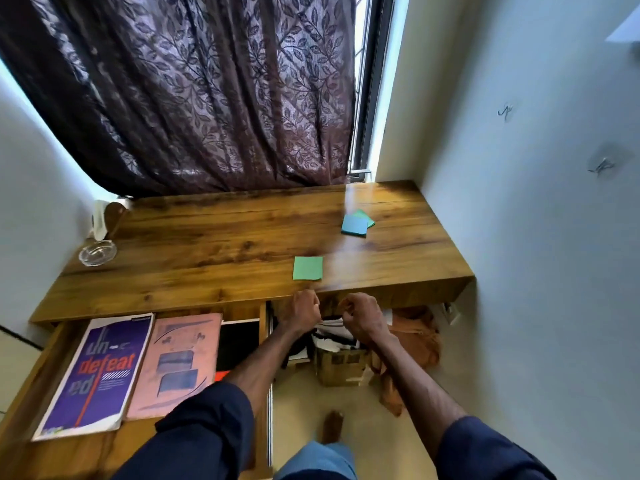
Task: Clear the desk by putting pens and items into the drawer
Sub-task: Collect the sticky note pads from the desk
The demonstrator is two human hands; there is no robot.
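On the wooden desk (214,244) a green sticky-note pad (307,268) lies near the front edge. A blue pad (354,225) rests on another green pad (367,218) further back right. The left drawer (20,403) is pulled open and holds a purple magazine (97,372), a pink booklet (176,362) and a black item (239,344). My left hand (301,311) and my right hand (363,318) are side by side just below the desk's front edge, right of the open drawer. Both have curled fingers, and I see nothing in either.
A glass ashtray (97,252) sits at the desk's back left corner, with a white object (100,216) behind it. Under the desk lie a cardboard box (341,367), papers and orange cloth (417,337). A dark curtain (194,98) hangs behind the desk; a wall (536,237) closes the right side.
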